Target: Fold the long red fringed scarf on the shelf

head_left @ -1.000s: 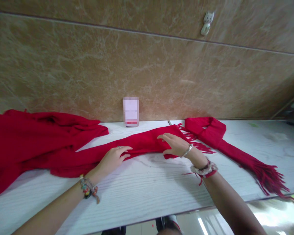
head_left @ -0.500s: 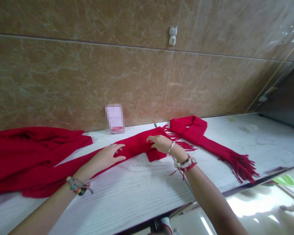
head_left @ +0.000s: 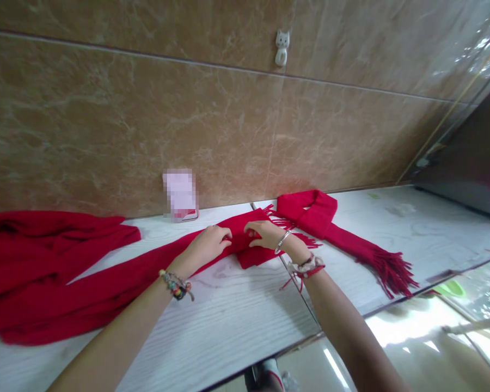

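Observation:
A long red scarf [head_left: 118, 272] lies stretched across the white table [head_left: 228, 321], bunched in a heap at the far left. My left hand [head_left: 206, 247] rests on the scarf near its fringed end with the fingers curled onto the cloth. Close beside it, my right hand [head_left: 265, 235] presses on the same end, its fingers bent over the fabric. The two hands almost touch. A second red scarf [head_left: 330, 228] with a fringed end lies on the table just to the right.
A brown marble wall [head_left: 147, 120] rises directly behind the table. A small pink card [head_left: 181, 194] leans against it, and a white cat-shaped hook [head_left: 282, 47] hangs higher up. The table's front edge runs diagonally at lower right, above a glossy floor [head_left: 412, 348].
My left hand has slid right along the scarf until it is next to my right hand, and its fingers have curled. The view has shifted rightwards.

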### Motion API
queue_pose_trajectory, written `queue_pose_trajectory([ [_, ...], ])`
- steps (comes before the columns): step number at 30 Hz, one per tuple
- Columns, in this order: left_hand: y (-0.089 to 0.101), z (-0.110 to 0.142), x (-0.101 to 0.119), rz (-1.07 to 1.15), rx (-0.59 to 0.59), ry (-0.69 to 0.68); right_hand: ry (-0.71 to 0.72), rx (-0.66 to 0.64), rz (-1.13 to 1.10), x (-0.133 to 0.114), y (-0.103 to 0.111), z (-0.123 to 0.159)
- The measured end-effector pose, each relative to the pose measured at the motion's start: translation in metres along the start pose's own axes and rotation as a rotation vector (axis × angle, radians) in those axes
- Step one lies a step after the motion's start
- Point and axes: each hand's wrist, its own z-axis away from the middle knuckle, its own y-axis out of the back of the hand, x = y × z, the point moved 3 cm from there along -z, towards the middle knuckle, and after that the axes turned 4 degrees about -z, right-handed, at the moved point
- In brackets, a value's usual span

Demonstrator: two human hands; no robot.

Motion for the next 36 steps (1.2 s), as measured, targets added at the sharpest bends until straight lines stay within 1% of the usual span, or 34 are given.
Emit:
queue_pose_trajectory([
  [2, -0.003, 0.003, -0.001, -0.003, -0.011, -0.026, -0.001, -0.022, 0.045, 0.001, 0.002, 0.000],
  [5, -0.008, 0.005, 0.002, -0.044, -0.025, -0.029, -0.017, -0.030, 0.115, 0.003, 0.004, -0.001],
  [11, -0.013, 0.007, 0.010, -0.070, -0.037, 0.039, 0.017, -0.021, 0.150, 0.005, 0.007, 0.000],
  [15, -0.012, 0.007, 0.009, -0.074, -0.033, 0.055, 0.021, 0.002, 0.136, 0.008, 0.009, 0.001],
  [19, -0.009, 0.007, 0.008, -0.081, -0.012, 0.042, -0.007, -0.011, 0.155, 0.008, 0.008, 0.002],
  [23, -0.008, 0.008, 0.008, -0.121, -0.063, 0.056, -0.024, -0.043, 0.175, 0.006, 0.005, 0.000],
  [27, -0.007, 0.009, 0.007, -0.117, -0.095, 0.028, -0.023, -0.069, 0.143, 0.008, 0.002, -0.001],
  [32, -0.001, 0.013, 0.006, -0.089, -0.073, -0.009, -0.015, -0.061, 0.052, 0.011, 0.005, 0.003],
  [36, -0.001, 0.018, 0.014, -0.149, -0.138, -0.012, 0.016, -0.067, -0.002, 0.006, 0.006, 0.007],
])
